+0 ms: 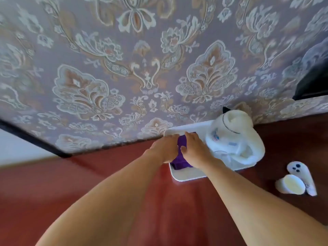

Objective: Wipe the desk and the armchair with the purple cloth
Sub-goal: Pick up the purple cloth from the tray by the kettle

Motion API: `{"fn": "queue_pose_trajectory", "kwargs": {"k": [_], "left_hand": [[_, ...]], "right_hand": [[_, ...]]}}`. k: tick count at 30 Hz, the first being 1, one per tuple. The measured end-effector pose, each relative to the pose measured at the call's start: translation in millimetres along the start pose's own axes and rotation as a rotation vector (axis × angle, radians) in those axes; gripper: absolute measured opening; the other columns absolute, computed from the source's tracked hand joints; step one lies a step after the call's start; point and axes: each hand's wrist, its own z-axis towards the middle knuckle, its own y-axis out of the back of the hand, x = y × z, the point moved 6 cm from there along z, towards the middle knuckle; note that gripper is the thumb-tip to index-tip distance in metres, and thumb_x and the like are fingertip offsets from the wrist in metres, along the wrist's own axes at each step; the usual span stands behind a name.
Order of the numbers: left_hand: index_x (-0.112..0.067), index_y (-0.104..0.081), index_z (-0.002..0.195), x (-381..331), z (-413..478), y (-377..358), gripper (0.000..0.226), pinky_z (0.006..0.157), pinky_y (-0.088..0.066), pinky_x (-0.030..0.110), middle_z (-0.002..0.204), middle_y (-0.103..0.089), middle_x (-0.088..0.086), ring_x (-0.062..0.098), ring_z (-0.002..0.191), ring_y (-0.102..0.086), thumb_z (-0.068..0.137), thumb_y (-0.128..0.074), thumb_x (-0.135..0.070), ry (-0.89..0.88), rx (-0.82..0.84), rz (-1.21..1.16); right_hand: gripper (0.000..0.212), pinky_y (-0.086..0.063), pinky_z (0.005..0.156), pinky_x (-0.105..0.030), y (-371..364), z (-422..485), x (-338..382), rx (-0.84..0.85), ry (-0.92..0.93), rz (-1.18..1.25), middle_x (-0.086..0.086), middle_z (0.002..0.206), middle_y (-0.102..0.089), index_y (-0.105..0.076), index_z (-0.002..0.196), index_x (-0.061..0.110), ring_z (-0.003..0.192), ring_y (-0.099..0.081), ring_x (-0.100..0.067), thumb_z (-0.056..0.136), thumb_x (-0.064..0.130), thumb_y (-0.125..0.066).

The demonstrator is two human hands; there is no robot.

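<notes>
Head: kettle (230, 137) on tray (188, 175) w/ purple cloth (182, 144), beside right hand (196, 150).

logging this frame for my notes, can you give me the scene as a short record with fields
surface: reddish-brown desk, patterned wallpaper behind
tray: white tray against the wall
cloth: purple cloth bunched in the tray
hands: left hand and right hand both on the cloth, grip unclear
kettle: white kettle on the tray, right of the cloth
right of tray: white remote and white cup on the desk
</notes>
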Motion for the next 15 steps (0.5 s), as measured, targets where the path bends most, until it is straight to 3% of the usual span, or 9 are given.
{"fn": "queue_pose_trajectory", "kwargs": {"k": [4,9,12,15], "left_hand": [[-0.010,-0.053,0.120,6,44,-28,0.025,0.091,-0.045,0.039,0.123,-0.064,0.010,0.031,0.112,-0.061,0.098,-0.048,-0.020,-0.050,-0.070,0.235],[-0.010,-0.050,0.131,12,76,-52,0.036,0.109,-0.034,0.039,0.129,-0.060,0.008,0.026,0.121,-0.056,0.096,-0.053,-0.021,-0.006,-0.159,0.472],[-0.013,-0.056,0.126,12,84,-51,0.031,0.106,-0.036,0.040,0.126,-0.059,0.011,0.029,0.117,-0.056,0.097,-0.055,-0.023,-0.002,-0.173,0.485],[-0.009,-0.059,0.119,14,79,-45,0.028,0.102,-0.039,0.041,0.122,-0.059,0.016,0.035,0.117,-0.054,0.095,-0.057,-0.025,-0.002,-0.151,0.390]], "right_hand": [[0.061,-0.037,0.109,-0.044,-21,40,-17,-0.002,-0.113,0.025,-0.022,0.152,-0.032,-0.024,0.155,0.006,0.138,-0.041,-0.040,0.101,0.022,-0.049],[0.077,-0.016,0.124,-0.047,-44,62,-43,0.058,-0.155,-0.190,-0.030,0.165,-0.005,-0.003,0.162,0.009,0.152,-0.013,-0.043,0.101,0.021,-0.048],[0.077,-0.033,0.115,-0.045,-42,67,-49,-0.048,-0.164,-0.134,-0.025,0.151,-0.029,-0.013,0.160,0.009,0.138,-0.036,-0.040,0.098,0.020,-0.056],[0.069,-0.041,0.105,-0.044,-36,69,-45,-0.098,-0.183,-0.064,-0.022,0.139,-0.039,-0.029,0.153,0.008,0.126,-0.045,-0.039,0.094,0.019,-0.063]]}}
